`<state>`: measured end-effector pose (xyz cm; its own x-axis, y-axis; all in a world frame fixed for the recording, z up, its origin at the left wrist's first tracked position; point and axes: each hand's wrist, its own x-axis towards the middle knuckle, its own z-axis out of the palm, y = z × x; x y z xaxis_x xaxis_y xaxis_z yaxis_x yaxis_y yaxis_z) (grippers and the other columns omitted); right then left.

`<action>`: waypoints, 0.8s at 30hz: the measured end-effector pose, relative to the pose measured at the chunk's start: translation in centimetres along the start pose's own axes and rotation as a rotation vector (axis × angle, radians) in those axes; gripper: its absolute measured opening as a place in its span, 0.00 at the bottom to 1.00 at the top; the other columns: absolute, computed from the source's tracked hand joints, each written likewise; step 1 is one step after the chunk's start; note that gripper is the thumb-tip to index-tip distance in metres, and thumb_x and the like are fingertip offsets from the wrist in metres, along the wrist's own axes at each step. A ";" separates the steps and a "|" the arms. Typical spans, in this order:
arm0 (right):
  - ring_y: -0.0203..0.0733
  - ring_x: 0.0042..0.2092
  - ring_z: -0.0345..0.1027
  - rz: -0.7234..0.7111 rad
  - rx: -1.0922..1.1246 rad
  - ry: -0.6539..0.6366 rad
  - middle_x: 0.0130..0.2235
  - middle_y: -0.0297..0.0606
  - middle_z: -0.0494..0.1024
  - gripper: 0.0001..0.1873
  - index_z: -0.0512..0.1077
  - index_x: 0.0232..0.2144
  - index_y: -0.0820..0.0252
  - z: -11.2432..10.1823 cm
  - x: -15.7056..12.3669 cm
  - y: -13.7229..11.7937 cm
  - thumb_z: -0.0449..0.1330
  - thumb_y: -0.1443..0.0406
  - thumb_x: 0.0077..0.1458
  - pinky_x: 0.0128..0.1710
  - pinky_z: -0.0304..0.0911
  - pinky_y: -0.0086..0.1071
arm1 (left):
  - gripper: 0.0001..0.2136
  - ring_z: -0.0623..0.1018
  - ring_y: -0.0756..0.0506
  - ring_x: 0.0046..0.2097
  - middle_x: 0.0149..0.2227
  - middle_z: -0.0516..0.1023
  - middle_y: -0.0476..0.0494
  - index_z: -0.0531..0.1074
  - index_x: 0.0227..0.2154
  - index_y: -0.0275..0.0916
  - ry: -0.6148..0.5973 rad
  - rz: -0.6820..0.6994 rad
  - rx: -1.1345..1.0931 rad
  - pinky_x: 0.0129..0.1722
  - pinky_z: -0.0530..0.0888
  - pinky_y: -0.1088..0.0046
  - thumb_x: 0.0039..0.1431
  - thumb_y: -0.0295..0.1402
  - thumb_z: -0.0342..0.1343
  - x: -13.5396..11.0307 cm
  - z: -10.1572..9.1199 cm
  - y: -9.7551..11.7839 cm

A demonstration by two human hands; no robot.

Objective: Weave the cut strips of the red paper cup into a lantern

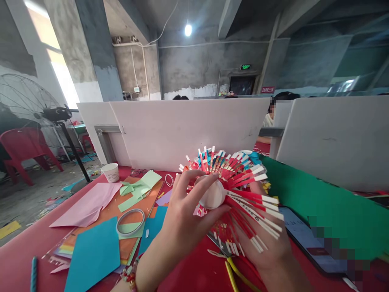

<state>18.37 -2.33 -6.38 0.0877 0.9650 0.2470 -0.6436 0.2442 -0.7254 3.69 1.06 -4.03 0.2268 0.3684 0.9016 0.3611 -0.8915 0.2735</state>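
A paper cup (212, 194) is cut into long red-and-white strips that splay outward around its pale round base. My left hand (185, 202) is closed around that base, fingers over the top and thumb below. Behind the strips on the right side is my right hand (270, 239); the strips hide most of its fingers, so its grip cannot be made out. Under the hands, pliers (226, 255) with yellow and red handles lie on the red tabletop (194, 271). More fringed red, white and blue paper pieces (209, 156) are heaped just beyond the cup.
Left of my hands are blue paper (94, 255), pink paper (85, 202), green scraps (139, 190), a tape roll (130, 223) and another paper cup (110, 172). A phone (313, 239) lies at right by a green board (322, 202). White partitions (188, 129) stand behind; a person (273, 109) sits beyond.
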 end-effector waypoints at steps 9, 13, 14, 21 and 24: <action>0.56 0.38 0.78 0.264 0.053 -0.056 0.24 0.38 0.82 0.21 0.80 0.30 0.55 1.3 1.5 -3.0 0.66 0.46 0.41 0.39 0.72 0.48 | 0.20 0.76 0.42 0.46 0.48 0.72 0.35 0.67 0.52 0.39 -0.015 0.074 0.029 0.41 0.77 0.64 0.57 0.25 0.58 -0.2 -0.4 0.0; 0.56 0.38 0.77 0.316 0.180 0.105 0.24 0.39 0.82 0.24 0.80 0.32 0.58 2.4 1.4 -2.8 0.62 0.46 0.44 0.41 0.71 0.48 | 0.15 0.77 0.43 0.47 0.46 0.75 0.36 0.69 0.47 0.39 0.014 0.105 0.013 0.43 0.77 0.66 0.58 0.21 0.55 -0.4 -0.4 0.3; 0.55 0.38 0.78 0.312 0.202 0.139 0.24 0.39 0.82 0.22 0.80 0.32 0.58 2.5 1.4 -2.8 0.61 0.47 0.45 0.41 0.70 0.47 | 0.14 0.77 0.43 0.48 0.47 0.75 0.35 0.69 0.46 0.38 -0.019 0.105 -0.004 0.44 0.77 0.66 0.58 0.21 0.54 -0.5 -0.4 0.5; 0.52 0.39 0.77 0.158 0.271 0.228 0.27 0.37 0.82 0.17 0.79 0.32 0.56 3.2 1.4 -2.6 0.57 0.54 0.51 0.44 0.70 0.45 | 0.10 0.74 0.34 0.54 0.52 0.74 0.25 0.69 0.38 0.35 -0.058 -0.027 0.058 0.49 0.75 0.51 0.54 0.30 0.60 -1.5 0.3 2.2; 0.52 0.40 0.77 0.081 0.277 0.233 0.30 0.38 0.83 0.15 0.80 0.33 0.55 3.4 1.2 -2.3 0.57 0.55 0.51 0.46 0.68 0.46 | 0.05 0.74 0.37 0.55 0.54 0.72 0.27 0.68 0.33 0.38 -0.008 -0.073 0.054 0.49 0.76 0.56 0.55 0.23 0.56 -1.8 1.3 2.3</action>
<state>17.33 -2.00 -2.23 0.1778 0.9839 0.0198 -0.8341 0.1614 -0.5275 5.29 -1.27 -5.44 0.2055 0.4341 0.8771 0.4252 -0.8468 0.3195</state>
